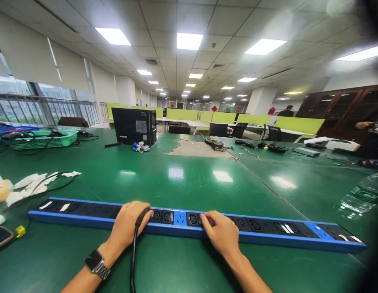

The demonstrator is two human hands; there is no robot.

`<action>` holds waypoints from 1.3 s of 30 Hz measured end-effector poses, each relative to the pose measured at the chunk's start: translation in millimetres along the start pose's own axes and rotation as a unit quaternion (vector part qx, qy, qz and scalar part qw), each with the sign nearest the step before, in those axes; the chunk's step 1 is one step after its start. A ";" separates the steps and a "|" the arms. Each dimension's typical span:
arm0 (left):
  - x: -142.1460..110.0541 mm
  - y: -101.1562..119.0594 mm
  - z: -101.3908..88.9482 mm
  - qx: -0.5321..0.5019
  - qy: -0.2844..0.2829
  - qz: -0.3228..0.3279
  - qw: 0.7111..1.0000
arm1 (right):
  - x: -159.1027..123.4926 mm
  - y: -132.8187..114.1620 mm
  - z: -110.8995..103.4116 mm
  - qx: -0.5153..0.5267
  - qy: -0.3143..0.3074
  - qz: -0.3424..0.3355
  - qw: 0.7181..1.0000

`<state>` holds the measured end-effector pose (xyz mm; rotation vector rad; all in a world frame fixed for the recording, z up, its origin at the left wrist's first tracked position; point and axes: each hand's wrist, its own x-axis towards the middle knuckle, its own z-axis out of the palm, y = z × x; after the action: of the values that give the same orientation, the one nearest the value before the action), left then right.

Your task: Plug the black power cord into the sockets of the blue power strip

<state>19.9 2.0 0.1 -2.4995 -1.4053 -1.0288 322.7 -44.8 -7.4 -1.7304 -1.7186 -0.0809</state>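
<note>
A long blue power strip [179, 218] with black socket panels lies across the green table in front of me. My left hand [128, 224] is closed around a black plug [142, 216] at the strip's sockets, left of the middle. From that plug a thick black cable [133, 260] hangs toward me over the table. Whether the plug is seated in a socket is hidden by my fingers. My right hand [222, 234] grips the strip right of its middle blue socket, thumb and curled fingers on the top face. A watch [97, 262] is on my left wrist.
At the left are crumpled white wrapping [33, 185], a phone [1, 237] and a green basket [45, 139] with cables. A black computer case [132, 126] stands farther back. To the right lies a plastic bottle [362, 193]. Another person's hand [364, 125] shows at the far right.
</note>
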 end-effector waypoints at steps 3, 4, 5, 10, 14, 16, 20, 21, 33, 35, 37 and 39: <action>-1.4 1.1 3.4 0.007 0.012 -0.005 1.000 | 5.2 -9.1 -1.8 -0.036 -0.008 0.033 0.999; -2.2 1.4 4.3 0.009 0.009 -0.005 1.000 | 7.4 -12.0 -2.7 -0.044 -0.014 0.051 0.998; -2.9 1.6 5.2 0.012 0.003 -0.005 1.000 | 9.9 -14.5 -3.6 -0.051 -0.024 0.073 0.996; -6.7 -5.4 7.2 -0.004 -0.010 -0.005 1.000 | 19.9 -19.4 -3.6 -0.064 -0.041 0.158 0.985; -7.8 -10.5 -0.4 -0.077 0.024 0.009 0.997 | 19.3 -18.7 -0.4 -0.067 -0.024 0.155 0.985; -3.4 -3.6 -4.2 -0.115 0.063 -0.003 0.991 | 18.5 -17.9 0.5 -0.065 -0.018 0.153 0.986; 14.5 33.5 6.8 -0.157 0.059 -0.001 0.986 | 17.9 -16.6 1.1 -0.060 -0.017 0.151 0.987; 18.9 45.1 13.7 -0.160 0.035 0.010 0.986 | 17.7 -16.2 1.3 -0.060 -0.015 0.150 0.987; 32.1 95.3 30.1 -0.073 -0.075 0.045 0.993 | 16.4 -18.8 -1.7 -0.047 -0.002 0.149 0.988; 34.5 97.0 26.9 -0.067 -0.090 0.040 0.993 | 16.8 -20.0 -2.4 -0.045 -0.003 0.152 0.987; 35.8 99.3 26.5 -0.054 -0.097 0.020 0.994 | 16.8 -19.9 -1.9 -0.045 0.000 0.150 0.988; 35.3 101.1 28.8 -0.040 -0.103 0.009 0.994 | 16.4 -18.6 -1.0 -0.046 0.000 0.148 0.988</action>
<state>126.4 -19.0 22.6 -2.7406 -1.4146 -0.8611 308.4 -33.3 9.2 -2.0349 -1.4603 -0.0280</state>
